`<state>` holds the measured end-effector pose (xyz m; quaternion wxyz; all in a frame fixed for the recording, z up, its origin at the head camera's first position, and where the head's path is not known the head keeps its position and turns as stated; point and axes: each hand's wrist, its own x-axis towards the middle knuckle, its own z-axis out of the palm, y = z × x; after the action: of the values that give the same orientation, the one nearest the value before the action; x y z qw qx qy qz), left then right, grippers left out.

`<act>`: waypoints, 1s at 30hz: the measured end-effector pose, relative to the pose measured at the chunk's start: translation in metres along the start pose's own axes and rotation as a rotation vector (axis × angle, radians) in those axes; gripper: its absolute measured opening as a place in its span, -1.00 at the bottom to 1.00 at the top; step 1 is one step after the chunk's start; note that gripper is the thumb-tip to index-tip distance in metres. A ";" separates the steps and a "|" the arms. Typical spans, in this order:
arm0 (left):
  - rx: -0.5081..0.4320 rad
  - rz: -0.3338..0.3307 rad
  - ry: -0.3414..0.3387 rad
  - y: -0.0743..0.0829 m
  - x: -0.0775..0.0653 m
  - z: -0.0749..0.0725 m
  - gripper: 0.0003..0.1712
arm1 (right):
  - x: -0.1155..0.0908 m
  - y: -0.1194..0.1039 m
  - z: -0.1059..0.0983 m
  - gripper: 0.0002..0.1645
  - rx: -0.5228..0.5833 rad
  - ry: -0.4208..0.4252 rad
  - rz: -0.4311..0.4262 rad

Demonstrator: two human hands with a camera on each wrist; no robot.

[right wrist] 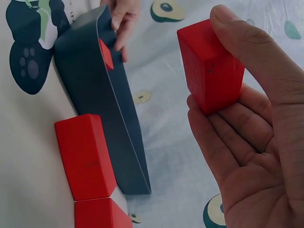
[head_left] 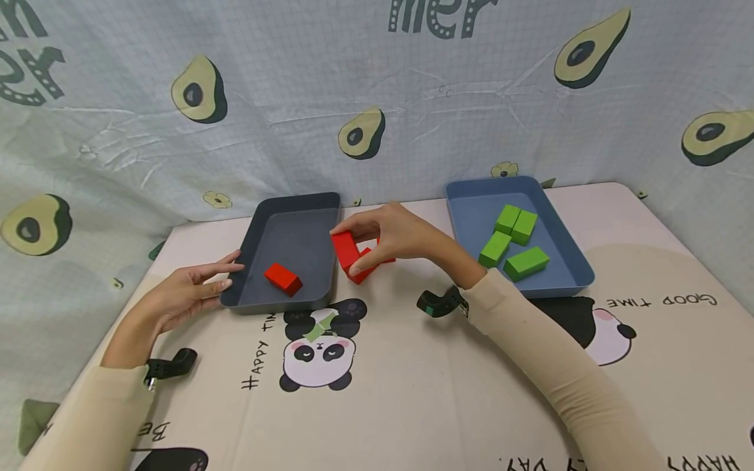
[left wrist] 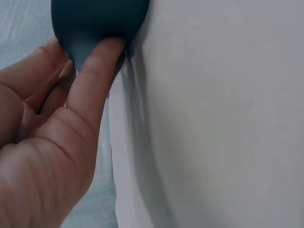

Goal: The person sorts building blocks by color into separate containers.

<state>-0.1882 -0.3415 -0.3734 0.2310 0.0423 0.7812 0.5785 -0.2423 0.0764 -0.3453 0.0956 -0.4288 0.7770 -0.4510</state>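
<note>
My right hand (head_left: 400,232) pinches a red block (right wrist: 209,66) between thumb and fingers, raised beside the right wall of the dark grey tray (head_left: 297,229). Below it, red blocks (right wrist: 88,156) lie end to end on the table along the tray's outer wall, partly hidden by the hand in the head view. One red block (head_left: 283,279) lies inside the grey tray. At that tray's left side, my left hand (head_left: 188,291) rests with its fingers extended; the thumb (left wrist: 97,71) touches the outer wall near the corner.
A blue tray (head_left: 568,252) holding several green blocks (head_left: 526,263) stands to the right, beyond my right forearm. The table (head_left: 400,386) has a panda-print cover. Behind both trays hangs a curtain (head_left: 283,85) with avocado prints.
</note>
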 end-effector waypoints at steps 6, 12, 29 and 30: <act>0.011 -0.008 0.003 -0.001 0.001 0.000 -0.26 | 0.002 -0.001 0.001 -0.26 0.023 -0.002 0.008; -0.002 -0.006 0.001 -0.002 0.001 -0.001 -0.28 | 0.005 -0.001 0.002 -0.26 0.042 -0.009 -0.002; -0.006 -0.014 0.009 -0.002 0.001 -0.001 -0.28 | 0.014 -0.002 0.007 -0.24 0.045 -0.018 -0.075; -0.007 -0.014 0.010 -0.002 0.001 -0.001 -0.28 | 0.014 -0.002 0.007 -0.24 0.047 -0.020 -0.079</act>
<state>-0.1889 -0.3428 -0.3751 0.2313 0.0329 0.7807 0.5796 -0.2464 0.0609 -0.3448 0.0955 -0.4612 0.7476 -0.4683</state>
